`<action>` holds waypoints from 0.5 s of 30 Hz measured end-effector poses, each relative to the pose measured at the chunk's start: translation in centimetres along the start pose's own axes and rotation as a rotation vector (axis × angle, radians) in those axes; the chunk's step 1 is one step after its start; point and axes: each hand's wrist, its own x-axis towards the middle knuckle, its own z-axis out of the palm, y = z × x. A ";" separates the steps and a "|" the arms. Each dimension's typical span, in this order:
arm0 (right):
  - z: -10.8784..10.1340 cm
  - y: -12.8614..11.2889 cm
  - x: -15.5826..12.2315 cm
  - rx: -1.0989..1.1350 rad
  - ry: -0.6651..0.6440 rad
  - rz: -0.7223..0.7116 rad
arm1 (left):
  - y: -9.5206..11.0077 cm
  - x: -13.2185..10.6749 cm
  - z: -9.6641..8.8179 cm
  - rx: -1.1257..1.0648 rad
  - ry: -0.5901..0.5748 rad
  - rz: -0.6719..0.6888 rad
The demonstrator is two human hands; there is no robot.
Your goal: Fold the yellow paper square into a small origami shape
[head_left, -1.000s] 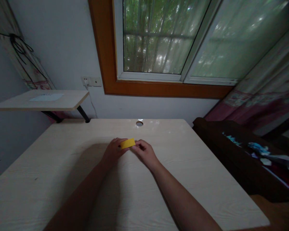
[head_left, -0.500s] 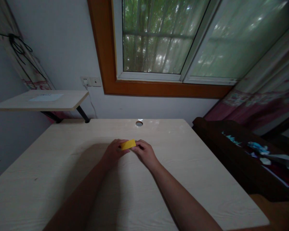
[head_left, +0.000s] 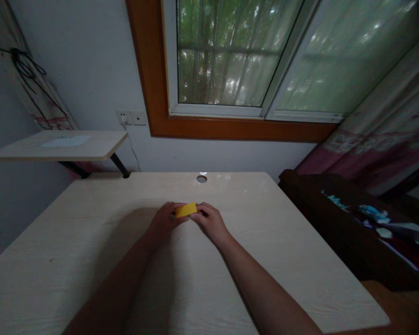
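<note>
A small, flat-sided yellow rectangular piece point(head_left: 186, 210) is held between my two hands above the middle of the pale wooden desk point(head_left: 265, 260). What kind of thing it is, I cannot make out. My left hand point(head_left: 165, 218) pinches its left end between thumb and fingers. On its right end, my right hand point(head_left: 210, 220) has thumb and fingertips closed. The piece tilts slightly, its right end higher in view. Fingertips cover both short ends.
A raised shelf point(head_left: 101, 139) on black posts stands at the desk's back left, bearing a sheet of paper point(head_left: 66, 141). A round cable hole point(head_left: 201, 179) lies near the back edge. Dark wooden furniture point(head_left: 300, 190) with assorted items stands at the right. A window point(head_left: 226, 60) is behind.
</note>
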 end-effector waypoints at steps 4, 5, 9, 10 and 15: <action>0.0 -0.1 0.0 -0.007 -0.002 -0.005 | -0.1 0.0 0.0 0.013 -0.011 0.002; 0.0 -0.2 0.0 -0.010 -0.003 -0.005 | -0.1 0.1 0.0 0.015 -0.010 0.002; 0.0 -0.4 -0.2 -0.024 -0.014 0.003 | -0.2 0.0 0.1 0.024 -0.010 -0.010; 0.0 -0.4 -0.2 -0.024 -0.017 0.002 | -0.2 0.0 0.1 0.022 -0.010 -0.016; 0.1 -0.5 -0.1 -0.015 -0.027 -0.002 | -0.1 -0.1 0.0 -0.022 -0.008 -0.025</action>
